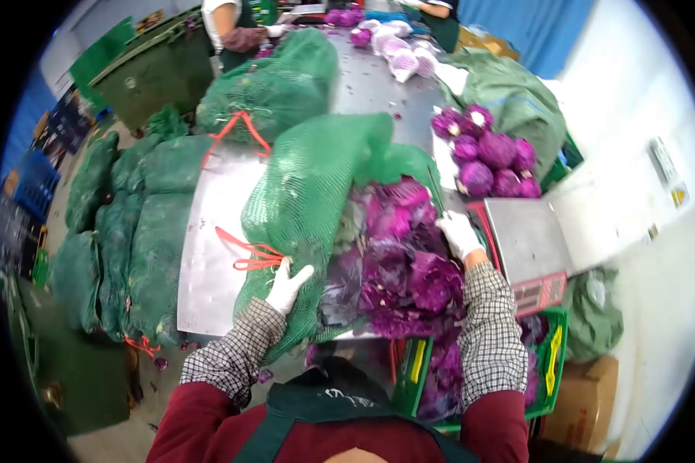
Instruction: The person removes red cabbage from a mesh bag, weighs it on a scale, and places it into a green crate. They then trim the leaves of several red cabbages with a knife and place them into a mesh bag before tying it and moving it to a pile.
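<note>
My gloved left hand [287, 287] grips the near side of a green mesh bag [309, 177], thumb sticking out to the right. Red drawstrings [249, 251] loop out beside its fingers. Loose purple cabbage leaves [409, 262] are heaped to the right of the bag, partly against the mesh. At the heap's right edge is my gloved right hand [459, 234], its fingers closed together. A thin dark strip [438, 189] rises from near those fingertips; I cannot tell what the right hand holds.
Trimmed purple cabbages [496, 154] are piled at the right, beside a metal scale plate [527, 231]. Below stands a green crate [552, 363] of leaves. Full mesh bags [162, 231] are stacked on the left; another bag [274, 85] lies ahead. Two people work at the far end.
</note>
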{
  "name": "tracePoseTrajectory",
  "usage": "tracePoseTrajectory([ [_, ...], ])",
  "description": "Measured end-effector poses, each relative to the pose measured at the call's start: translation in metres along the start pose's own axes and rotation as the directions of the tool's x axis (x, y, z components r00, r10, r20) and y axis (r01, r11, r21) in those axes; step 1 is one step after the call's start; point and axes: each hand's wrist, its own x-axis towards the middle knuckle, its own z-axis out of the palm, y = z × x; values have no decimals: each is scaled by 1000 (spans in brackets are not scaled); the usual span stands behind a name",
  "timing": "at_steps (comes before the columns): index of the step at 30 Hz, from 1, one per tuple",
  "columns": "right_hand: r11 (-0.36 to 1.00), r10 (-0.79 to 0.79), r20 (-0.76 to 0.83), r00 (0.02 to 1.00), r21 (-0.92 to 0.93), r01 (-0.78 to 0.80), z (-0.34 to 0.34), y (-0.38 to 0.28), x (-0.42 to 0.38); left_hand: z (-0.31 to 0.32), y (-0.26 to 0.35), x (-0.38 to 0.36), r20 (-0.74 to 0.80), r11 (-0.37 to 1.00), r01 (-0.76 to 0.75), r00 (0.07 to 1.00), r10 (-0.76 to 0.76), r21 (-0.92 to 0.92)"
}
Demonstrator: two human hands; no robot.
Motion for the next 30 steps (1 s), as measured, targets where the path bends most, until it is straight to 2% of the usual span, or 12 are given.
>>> tracePoseTrajectory([
  [2,879,-359,12,933,-332,343,-1,-5,-24,17,3,-14,-79,994,-2,997,11,113],
  [4,993,-95,-63,993,64,99,0,-40,-60,31,5,-30,97,994,44,995,-34,-102],
  [10,979,79,-225,971,200,-33,-33,-77,-162,84,-45,-85,262,964,35,964,36,-263],
  [14,982,54,-275,960,189,-1,-89,-69,-246,135,-65,-147,326,954,-293,897,299,-68],
  [17,959,126,-413,902,284,-5,-137,-39,-313,193,-63,-194,599,668,-703,652,465,246],
  [22,856,424,-581,694,508,-97,-198,79,-441,321,-72,-241,760,489,-846,456,462,210],
  [23,967,84,-615,784,-139,-213,-218,140,-474,346,-75,-248,774,456,-860,445,450,229],
  [24,655,-202,-425,882,-729,-201,-239,205,-505,370,-78,-253,791,417,-872,438,428,257],
  [25,965,-40,-624,780,-227,-132,-254,253,-528,387,-80,-259,804,387,-879,434,406,280],
  [27,602,335,-455,825,777,184,-274,207,-543,418,-84,-267,828,322,-885,441,347,336],
  [28,699,470,-628,620,694,174,-282,194,-546,432,-86,-271,839,293,-885,446,313,361],
  [30,953,164,-780,604,284,108,-299,143,-534,456,-89,-272,860,217,-885,456,230,411],
])
